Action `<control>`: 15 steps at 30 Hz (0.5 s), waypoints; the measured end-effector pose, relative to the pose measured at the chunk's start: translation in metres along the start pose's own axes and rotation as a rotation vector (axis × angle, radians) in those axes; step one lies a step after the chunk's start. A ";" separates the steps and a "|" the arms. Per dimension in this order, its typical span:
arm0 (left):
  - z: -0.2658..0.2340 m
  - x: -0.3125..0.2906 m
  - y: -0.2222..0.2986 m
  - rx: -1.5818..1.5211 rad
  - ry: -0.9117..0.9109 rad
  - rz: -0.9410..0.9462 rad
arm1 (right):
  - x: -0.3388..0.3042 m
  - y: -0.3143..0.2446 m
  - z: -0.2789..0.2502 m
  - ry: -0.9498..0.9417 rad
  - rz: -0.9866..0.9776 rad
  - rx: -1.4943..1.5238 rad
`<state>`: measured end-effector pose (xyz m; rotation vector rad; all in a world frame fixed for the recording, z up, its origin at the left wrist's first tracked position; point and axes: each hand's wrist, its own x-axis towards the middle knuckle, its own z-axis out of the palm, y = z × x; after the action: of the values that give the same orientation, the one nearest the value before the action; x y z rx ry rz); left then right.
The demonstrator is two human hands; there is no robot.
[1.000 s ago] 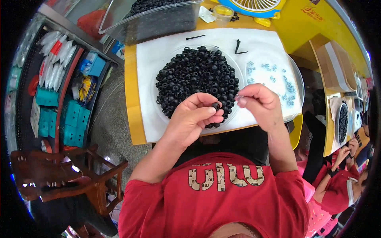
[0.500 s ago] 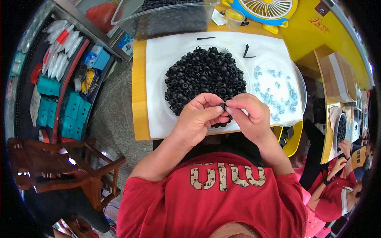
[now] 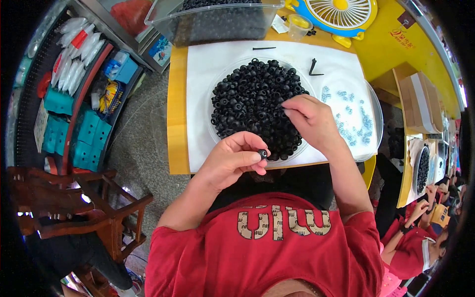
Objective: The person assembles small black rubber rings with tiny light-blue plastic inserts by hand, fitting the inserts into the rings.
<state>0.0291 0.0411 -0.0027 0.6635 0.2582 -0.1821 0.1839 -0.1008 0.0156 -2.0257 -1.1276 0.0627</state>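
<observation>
In the fingers of my left hand (image 3: 225,161), just off the pile's near edge, is a small round black plastic part (image 3: 262,154) with a hole in its end. My right hand (image 3: 314,121) hovers at the right side of the heap of black parts (image 3: 257,99), thumb and forefinger together; whatever sits between those fingertips is too small or hidden to tell. The heap of similar parts fills a round clear tray (image 3: 210,126). Right of it, small clear bluish pieces (image 3: 354,133) are scattered on a second clear round tray (image 3: 380,121).
White paper (image 3: 198,99) covers the yellow table. Two black pin-like pieces (image 3: 313,69) lie beyond the heap. At the back are a bin (image 3: 217,29) of black parts, a clear cup (image 3: 299,27) and a fan (image 3: 341,15). A wooden chair (image 3: 99,218) is at left; a co-worker (image 3: 413,247) sits right.
My hands have parted. The right one has moved up and right over the heap, while the left has drawn slightly down and left with the black part.
</observation>
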 end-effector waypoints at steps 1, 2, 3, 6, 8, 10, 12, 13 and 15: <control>-0.001 0.000 0.000 0.001 -0.020 0.007 | 0.006 0.002 0.006 -0.026 -0.096 -0.107; -0.001 0.000 0.001 -0.004 -0.022 0.010 | 0.012 0.000 0.011 -0.031 -0.098 -0.111; 0.000 0.000 0.001 -0.007 -0.028 0.002 | 0.018 -0.002 0.016 -0.109 -0.099 -0.261; -0.003 0.000 0.000 -0.025 -0.049 -0.005 | 0.028 -0.005 0.027 -0.221 -0.137 -0.489; -0.005 0.000 -0.001 -0.041 -0.060 -0.006 | 0.033 -0.009 0.034 -0.257 -0.176 -0.648; -0.006 0.000 -0.001 -0.038 -0.089 -0.014 | 0.035 -0.010 0.039 -0.264 -0.204 -0.683; -0.005 -0.001 -0.001 -0.055 -0.096 -0.011 | 0.036 -0.011 0.041 -0.264 -0.232 -0.728; -0.005 -0.002 -0.001 -0.066 -0.102 -0.014 | 0.035 -0.008 0.043 -0.241 -0.213 -0.693; -0.005 -0.002 -0.001 -0.074 -0.073 -0.004 | 0.035 -0.006 0.040 -0.219 -0.198 -0.657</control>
<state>0.0262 0.0437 -0.0067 0.5816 0.1949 -0.1993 0.1852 -0.0483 0.0030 -2.5015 -1.6393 -0.2191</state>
